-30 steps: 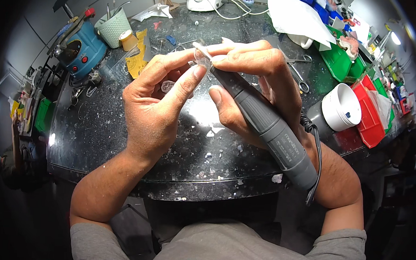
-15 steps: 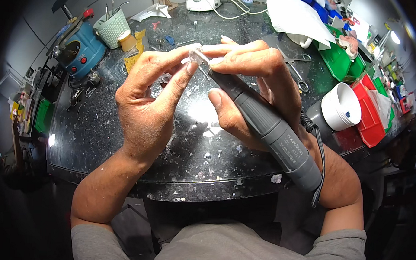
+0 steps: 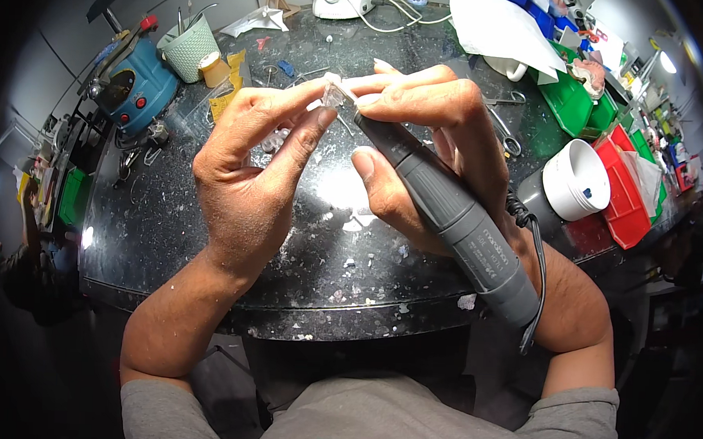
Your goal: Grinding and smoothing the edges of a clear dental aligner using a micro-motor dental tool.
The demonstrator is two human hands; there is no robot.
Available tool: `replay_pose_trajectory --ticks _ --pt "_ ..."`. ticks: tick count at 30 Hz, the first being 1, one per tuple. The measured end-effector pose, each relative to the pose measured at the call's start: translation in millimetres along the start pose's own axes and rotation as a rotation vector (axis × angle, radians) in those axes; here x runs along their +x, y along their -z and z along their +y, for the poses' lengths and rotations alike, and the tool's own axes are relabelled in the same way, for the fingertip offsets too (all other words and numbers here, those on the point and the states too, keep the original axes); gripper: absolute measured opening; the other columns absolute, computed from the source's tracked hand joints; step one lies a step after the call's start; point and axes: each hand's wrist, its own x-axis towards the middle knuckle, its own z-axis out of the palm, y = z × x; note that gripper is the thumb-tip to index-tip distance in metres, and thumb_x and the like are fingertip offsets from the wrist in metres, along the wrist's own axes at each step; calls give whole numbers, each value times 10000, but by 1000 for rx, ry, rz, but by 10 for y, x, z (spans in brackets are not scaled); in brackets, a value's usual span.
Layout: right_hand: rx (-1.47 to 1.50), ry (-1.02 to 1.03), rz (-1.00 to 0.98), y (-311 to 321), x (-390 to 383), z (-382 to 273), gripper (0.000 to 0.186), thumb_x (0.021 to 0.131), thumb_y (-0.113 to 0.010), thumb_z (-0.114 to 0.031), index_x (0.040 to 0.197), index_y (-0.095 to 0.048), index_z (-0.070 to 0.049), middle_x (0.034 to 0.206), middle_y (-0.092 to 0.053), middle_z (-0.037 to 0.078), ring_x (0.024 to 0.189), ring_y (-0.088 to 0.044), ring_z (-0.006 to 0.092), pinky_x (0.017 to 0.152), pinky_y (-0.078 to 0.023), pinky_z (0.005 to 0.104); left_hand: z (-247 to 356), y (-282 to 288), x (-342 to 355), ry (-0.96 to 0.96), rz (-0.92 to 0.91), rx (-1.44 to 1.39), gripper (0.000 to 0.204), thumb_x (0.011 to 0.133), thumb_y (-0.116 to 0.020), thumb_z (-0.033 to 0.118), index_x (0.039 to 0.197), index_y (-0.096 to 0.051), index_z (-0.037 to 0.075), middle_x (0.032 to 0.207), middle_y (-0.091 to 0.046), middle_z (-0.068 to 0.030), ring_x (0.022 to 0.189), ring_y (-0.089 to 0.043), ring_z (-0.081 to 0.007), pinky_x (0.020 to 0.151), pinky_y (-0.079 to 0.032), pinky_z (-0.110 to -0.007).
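My left hand (image 3: 248,164) pinches a small clear, plastic-like piece (image 3: 333,94) between thumb and fingertips. What exactly the piece is I cannot make out. In my right hand (image 3: 462,122) lies a dark grey rotary handpiece (image 3: 460,216), slanting from lower right up to the left. Its thin tip meets or nearly meets the clear piece; contact is hard to tell. The right fingers reach over to the left fingertips, and the right thumb rests along the handpiece. A black cord (image 3: 534,267) hangs from its rear end beside my right forearm.
The dark table (image 3: 231,285) is strewn with white chips. A blue machine (image 3: 141,93) and a pale green cup of tools (image 3: 188,47) stand at left. On the right are scissors (image 3: 511,132), a white tub (image 3: 577,182), a red bin (image 3: 623,204) and a green bin (image 3: 568,107).
The clear piece has turned slightly in my left fingertips. The handpiece has shifted a little, its rear end lower. At the far left, another person's arm has come into view.
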Motion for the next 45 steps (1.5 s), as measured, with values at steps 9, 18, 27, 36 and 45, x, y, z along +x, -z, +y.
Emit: replay_pose_trajectory --ticks 9,18,27,36,45 --pt "56 11 -20 -5 34 -46 433 682 -706 67 1083 -558 -1 1010 -612 158 1088 -639 325 1026 -440 517 0 -5 -10 43 11 -57 256 833 -737 1 1084 -720 50 936 -671 -40 853 -608 -101 769 -490 -231" --pt "-9 98 -85 45 69 -31 448 695 -680 79 1110 -532 2 1028 -629 139 1085 -651 316 1072 -379 558 23 -8 -13 150 18 -145 246 855 -736 47 1099 -704 51 929 -658 -17 873 -602 -92 780 -478 -235" --pt "32 -3 -43 59 35 -17 452 706 -680 86 1121 -522 0 1047 -635 125 1022 -648 252 1067 -396 539 -65 31 3 208 -45 -170 229 871 -727 75 1099 -705 69 1010 -688 -37 944 -620 -121 865 -477 -280" --pt "24 11 -45 46 35 -20 468 717 -687 81 1149 -517 15 1045 -622 122 1023 -642 238 1076 -406 510 101 -20 40 308 -76 -577 234 864 -709 -6 1083 -629 5 1055 -698 -125 1012 -663 -162 923 -520 -301" --pt "-146 5 -24 173 102 -107 431 796 -685 -23 1180 -493 15 1113 -598 142 1100 -630 272 1089 -358 510 -52 56 40 368 -20 -491 104 870 -704 -5 937 -624 -9 965 -711 -147 907 -706 -195 862 -576 -312"
